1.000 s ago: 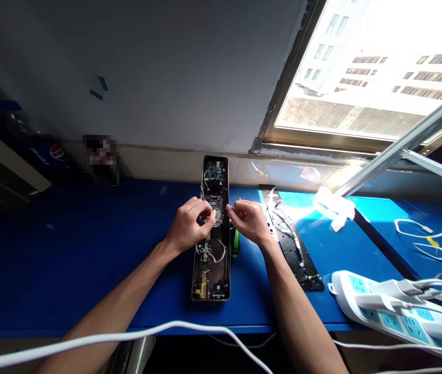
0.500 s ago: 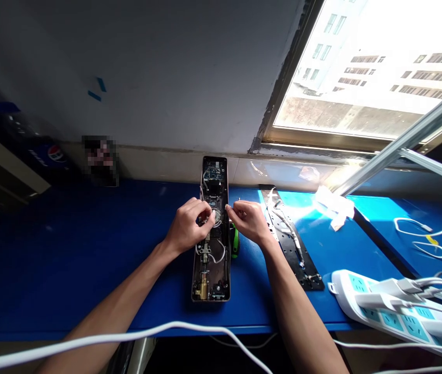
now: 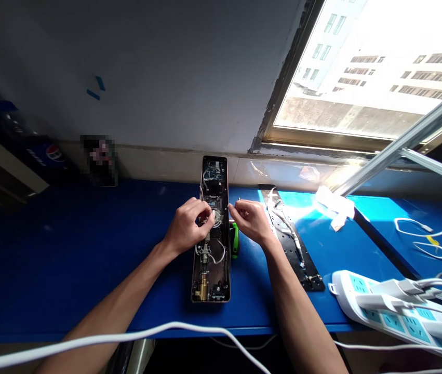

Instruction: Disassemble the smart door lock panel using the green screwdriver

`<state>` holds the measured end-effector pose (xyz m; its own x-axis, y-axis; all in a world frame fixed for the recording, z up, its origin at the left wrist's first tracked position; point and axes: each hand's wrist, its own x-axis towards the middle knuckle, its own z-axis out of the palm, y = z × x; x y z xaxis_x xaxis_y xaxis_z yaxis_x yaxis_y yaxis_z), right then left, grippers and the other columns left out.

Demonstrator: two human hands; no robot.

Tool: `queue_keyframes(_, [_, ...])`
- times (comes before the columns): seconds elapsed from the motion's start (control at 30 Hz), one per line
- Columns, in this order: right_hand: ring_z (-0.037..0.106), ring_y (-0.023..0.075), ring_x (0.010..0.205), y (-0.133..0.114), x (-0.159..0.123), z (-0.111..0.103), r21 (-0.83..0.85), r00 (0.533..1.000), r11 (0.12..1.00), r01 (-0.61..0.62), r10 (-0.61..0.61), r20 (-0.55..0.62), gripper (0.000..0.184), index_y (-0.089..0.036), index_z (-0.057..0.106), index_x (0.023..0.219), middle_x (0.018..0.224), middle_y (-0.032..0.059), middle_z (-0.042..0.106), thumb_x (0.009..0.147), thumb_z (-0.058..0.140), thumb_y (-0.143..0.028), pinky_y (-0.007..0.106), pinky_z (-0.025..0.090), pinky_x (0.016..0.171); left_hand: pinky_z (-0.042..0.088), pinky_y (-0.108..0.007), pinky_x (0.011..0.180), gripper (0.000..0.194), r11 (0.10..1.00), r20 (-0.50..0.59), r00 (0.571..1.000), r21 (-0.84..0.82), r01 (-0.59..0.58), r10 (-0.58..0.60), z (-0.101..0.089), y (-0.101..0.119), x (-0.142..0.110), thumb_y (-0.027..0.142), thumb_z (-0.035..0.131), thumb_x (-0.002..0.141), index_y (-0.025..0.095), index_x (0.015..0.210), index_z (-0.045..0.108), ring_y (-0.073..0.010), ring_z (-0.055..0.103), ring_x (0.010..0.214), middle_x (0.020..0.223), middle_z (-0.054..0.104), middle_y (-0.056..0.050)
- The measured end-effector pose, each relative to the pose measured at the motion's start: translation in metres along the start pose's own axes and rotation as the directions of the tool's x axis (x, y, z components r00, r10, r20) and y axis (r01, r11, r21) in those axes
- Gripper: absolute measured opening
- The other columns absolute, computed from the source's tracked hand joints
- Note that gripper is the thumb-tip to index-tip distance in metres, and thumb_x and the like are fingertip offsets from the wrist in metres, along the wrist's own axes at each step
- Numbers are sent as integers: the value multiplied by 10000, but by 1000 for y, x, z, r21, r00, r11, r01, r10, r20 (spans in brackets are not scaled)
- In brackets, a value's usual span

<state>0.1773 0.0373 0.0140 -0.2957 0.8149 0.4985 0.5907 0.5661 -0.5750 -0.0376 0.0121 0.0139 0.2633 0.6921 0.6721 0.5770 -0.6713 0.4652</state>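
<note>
Head view: open lock casing (image 3: 227,270) lying at centre of blue bench (image 3: 88,259), containing circuit board (image 3: 213,176), white wires (image 3: 221,254) and brass cylinder (image 3: 202,287). Left hand (image 3: 185,226) curled over the wires; right hand (image 3: 252,222) pinched at casing edge; hold unclear in both.

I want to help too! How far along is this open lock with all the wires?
Done so far: the lock casing lies open, its circuit board showing. In hand: the left hand is at the wires by the round part, and the right hand is beside the casing's edge. Seemingly left: the green-handled tool and the black plate with its white cable.
</note>
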Motion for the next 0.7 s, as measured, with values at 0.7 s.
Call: queue_keyframes(0.7, [481, 110, 382, 6, -8, -13, -122, 804, 925, -359, 373, 463, 357, -224, 444, 548, 452, -30, 535, 803, 691, -260, 234, 311, 418, 591, -397, 874, 189, 983, -193, 965, 14, 182, -175, 2, -11, 0, 314, 680, 960, 218, 1123, 681, -257, 654, 1076, 1193, 650, -105])
